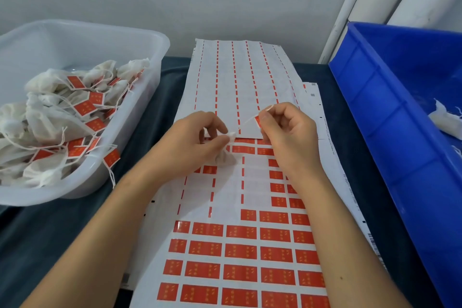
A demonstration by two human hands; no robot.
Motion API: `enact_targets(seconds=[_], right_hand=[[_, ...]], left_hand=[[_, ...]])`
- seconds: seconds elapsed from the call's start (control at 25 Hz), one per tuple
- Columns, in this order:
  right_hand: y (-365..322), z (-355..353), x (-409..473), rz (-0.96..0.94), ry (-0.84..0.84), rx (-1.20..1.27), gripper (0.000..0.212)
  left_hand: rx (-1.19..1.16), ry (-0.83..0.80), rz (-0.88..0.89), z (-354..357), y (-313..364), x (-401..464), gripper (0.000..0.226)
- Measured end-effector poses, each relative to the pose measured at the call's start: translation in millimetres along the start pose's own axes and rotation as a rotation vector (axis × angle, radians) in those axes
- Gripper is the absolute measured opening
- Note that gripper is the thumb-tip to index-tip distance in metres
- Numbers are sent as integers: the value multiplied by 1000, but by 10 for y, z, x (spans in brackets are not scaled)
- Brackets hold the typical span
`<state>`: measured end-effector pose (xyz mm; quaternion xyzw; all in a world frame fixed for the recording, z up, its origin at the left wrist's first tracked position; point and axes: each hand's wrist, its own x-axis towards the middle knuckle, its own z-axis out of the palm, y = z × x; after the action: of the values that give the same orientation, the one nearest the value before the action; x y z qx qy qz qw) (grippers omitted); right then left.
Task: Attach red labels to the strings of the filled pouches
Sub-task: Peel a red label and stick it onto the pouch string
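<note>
A small white gauze pouch (226, 155) with a bunched, gathered neck hangs over the white sticker sheet (240, 245), held at its top by the pinching fingertips of the left hand (197, 142). Its thin white string (246, 122) runs up and right to the right hand (287, 130), whose thumb and forefinger pinch a small red rectangular label (257, 121) (mostly hidden by the fingers) on that string. A translucent plastic tub (140, 117) on the left holds labelled pouches; a blue plastic crate (390, 117) stands on the right.
</note>
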<state>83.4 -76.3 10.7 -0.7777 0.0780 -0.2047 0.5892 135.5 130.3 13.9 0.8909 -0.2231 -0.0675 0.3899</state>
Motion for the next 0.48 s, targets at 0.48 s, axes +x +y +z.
enact_targets(seconds=[0.48], right_hand=[[-79,234,-206,-261,-444,-272,14]], left_hand=[[-140,204,26,-83,96,-185,12]])
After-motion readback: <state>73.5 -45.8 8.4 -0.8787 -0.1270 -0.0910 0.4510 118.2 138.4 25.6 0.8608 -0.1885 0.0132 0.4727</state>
